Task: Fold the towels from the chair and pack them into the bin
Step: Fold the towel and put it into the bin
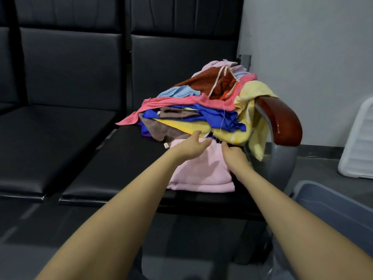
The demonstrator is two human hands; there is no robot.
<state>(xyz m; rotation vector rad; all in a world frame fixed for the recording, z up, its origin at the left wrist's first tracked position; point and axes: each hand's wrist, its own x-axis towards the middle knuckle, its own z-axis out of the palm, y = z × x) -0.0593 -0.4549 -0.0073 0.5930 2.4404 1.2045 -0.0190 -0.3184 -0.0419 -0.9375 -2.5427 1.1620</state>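
Dim, even indoor light; glare on the wooden armrest at three o'clock; edges bowed, perhaps slightly soft.

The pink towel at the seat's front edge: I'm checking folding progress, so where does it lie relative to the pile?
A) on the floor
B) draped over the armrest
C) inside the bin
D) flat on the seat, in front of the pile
D: the pink towel lies flat on the black seat in front of the pile, under both hands.
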